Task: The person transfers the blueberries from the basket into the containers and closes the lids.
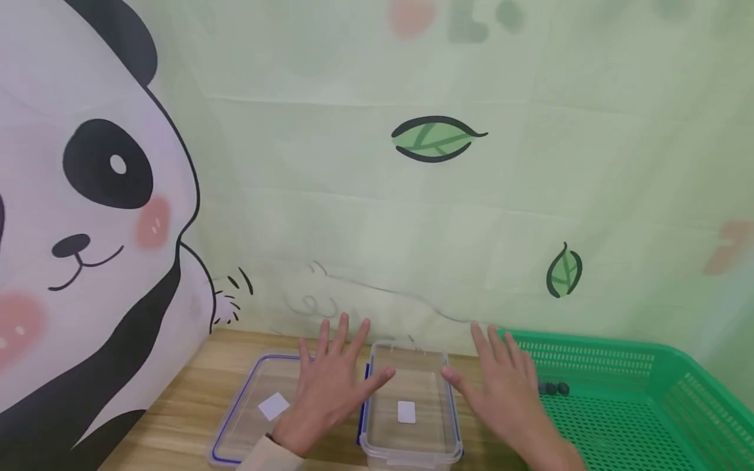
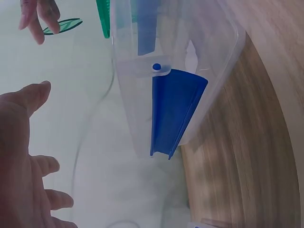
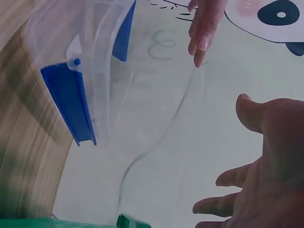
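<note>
A clear plastic storage box point(image 1: 385, 428) with blue side latches stands on the table between my two hands, its top uncovered and a white label inside. My left hand point(image 1: 332, 386) hovers by its left side, fingers spread and straight. On the other side my right hand point(image 1: 501, 389) is held up likewise, fingers extended, thumb toward the box. Neither hand holds anything. Left of the box lies its clear lid point(image 1: 241, 418) with a blue seal and a white label, partly covered by the left hand. A blue latch point(image 2: 175, 109) hangs down in the left wrist view.
A green plastic basket point(image 1: 612, 418) stands at the right, with several small dark round things point(image 1: 554, 389) in its far left corner. The wooden table point(image 1: 177, 405) ends at a pale green cloth backdrop point(image 1: 330, 163) printed with a panda and leaves.
</note>
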Available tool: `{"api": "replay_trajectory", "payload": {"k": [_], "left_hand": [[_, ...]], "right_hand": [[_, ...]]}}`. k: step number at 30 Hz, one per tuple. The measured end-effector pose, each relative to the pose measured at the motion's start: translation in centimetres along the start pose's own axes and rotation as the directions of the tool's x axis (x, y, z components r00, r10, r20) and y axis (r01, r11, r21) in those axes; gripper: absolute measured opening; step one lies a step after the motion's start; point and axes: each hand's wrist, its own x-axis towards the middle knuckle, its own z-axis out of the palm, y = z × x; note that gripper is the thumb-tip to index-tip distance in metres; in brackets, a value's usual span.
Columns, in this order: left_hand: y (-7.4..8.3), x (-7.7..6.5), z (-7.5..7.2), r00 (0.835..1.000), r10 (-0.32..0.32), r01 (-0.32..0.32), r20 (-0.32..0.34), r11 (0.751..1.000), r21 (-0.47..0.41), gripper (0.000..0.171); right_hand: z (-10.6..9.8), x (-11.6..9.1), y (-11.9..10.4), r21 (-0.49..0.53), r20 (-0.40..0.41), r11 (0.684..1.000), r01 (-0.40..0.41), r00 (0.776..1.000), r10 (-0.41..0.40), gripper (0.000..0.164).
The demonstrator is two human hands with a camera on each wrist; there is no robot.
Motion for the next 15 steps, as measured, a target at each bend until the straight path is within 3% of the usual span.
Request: {"api": "replay_trajectory", "payload": {"k": [8,15], "left_hand": [[-0.2,0.3,0.1,1.0,-0.016,0.014,-0.012,0.995,-0.101,0.092],[-0.8,0.2,0.4,0.998,0.005,-0.018,-0.056,0.972,-0.236,0.083]], "right_hand": [[-1.9,0.4,1.1,0.034,0.0,0.999,0.017,1.0,-0.017,0.091],[-4.2,0.8,2.7,0.137,0.011,0.99,0.032,0.999,-0.034,0.086]]}}
